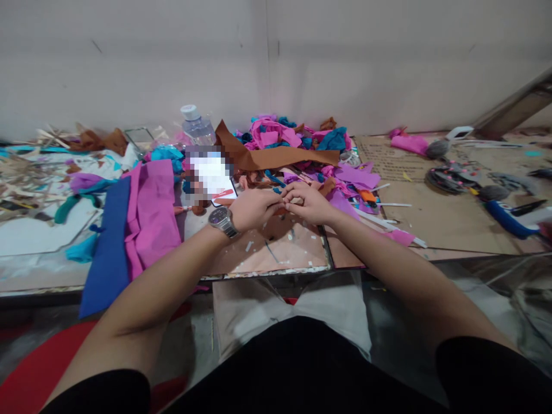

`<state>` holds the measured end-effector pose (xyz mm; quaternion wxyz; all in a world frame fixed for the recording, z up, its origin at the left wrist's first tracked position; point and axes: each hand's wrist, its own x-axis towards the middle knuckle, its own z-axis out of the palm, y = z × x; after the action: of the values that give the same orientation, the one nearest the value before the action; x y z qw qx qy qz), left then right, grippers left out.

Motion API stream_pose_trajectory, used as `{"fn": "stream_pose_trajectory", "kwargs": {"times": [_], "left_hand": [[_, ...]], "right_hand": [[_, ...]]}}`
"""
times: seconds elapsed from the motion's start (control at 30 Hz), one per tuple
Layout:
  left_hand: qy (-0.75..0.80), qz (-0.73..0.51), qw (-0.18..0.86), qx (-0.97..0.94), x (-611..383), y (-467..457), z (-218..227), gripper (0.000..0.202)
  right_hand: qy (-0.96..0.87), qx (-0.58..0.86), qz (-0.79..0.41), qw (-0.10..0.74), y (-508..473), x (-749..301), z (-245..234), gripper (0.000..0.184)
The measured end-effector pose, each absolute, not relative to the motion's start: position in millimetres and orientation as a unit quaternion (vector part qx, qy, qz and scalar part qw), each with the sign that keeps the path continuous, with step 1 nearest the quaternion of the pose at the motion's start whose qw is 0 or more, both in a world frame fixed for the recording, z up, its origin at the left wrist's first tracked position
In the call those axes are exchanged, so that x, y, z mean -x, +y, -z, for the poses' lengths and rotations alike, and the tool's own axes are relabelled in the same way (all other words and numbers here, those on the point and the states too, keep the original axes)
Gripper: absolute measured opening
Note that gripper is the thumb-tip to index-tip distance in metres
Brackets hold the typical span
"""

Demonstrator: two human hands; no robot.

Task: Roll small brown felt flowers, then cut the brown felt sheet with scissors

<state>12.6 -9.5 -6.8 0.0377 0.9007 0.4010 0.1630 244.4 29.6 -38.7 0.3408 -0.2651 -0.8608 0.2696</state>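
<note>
Mostly hidden between the fingertips, a small brown scrap (280,211) sits where the two hands meet, just above the peach-coloured mat (280,247) on the surface (435,221). The left hand (253,208) has its grip closed on the scrap from one side, fingers curled in tight and thumb pressed against them; the right hand (309,204) pinches it from the other side in the same closed way, so that the knuckles of both hands touch. A metal wristwatch (221,220) sits on the left wrist, just behind that grip. Just beyond the grip lies a long brown paper strip (287,156), and behind it a heap of pink and teal scraps (282,132). Beyond the left grip and a little outward lies a phone (214,177), its screen blurred, with a clear water bottle (196,123) farther back. Outward from the left grip a folded pink sheet (153,213) overlaps a blue sheet (107,247) that hangs over the near edge. Outward from the right grip lie purple paper pieces (356,175) and thin white sticks (390,204), and well apart on that side a blue-handled tool (509,221) rests on brown cardboard (448,230).
</note>
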Motion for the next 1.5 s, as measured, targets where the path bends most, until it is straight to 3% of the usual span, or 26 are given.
{"fn": "stream_pose_trajectory", "kwargs": {"times": [0.27, 0.43, 0.9, 1.5], "left_hand": [[0.404, -0.186, 0.118, -0.888, -15.5, -13.3, -1.1, 0.031], [0.415, -0.203, 0.183, -0.868, -12.3, -12.7, -5.4, 0.038], [0.396, -0.201, 0.195, -0.874, -13.2, -13.8, -5.2, 0.027], [0.416, -0.202, 0.198, -0.864, -7.7, -5.9, -0.5, 0.027]], "right_hand": [[-0.87, 0.256, -0.271, 0.322, 27.3, -244.9, 34.9, 0.013], [-0.866, 0.254, -0.243, 0.356, 29.3, -245.4, 38.7, 0.011], [-0.888, 0.239, -0.222, 0.324, 30.1, -242.7, 44.2, 0.011], [-0.895, 0.221, -0.176, 0.345, 28.8, -248.1, 41.8, 0.009]]}}
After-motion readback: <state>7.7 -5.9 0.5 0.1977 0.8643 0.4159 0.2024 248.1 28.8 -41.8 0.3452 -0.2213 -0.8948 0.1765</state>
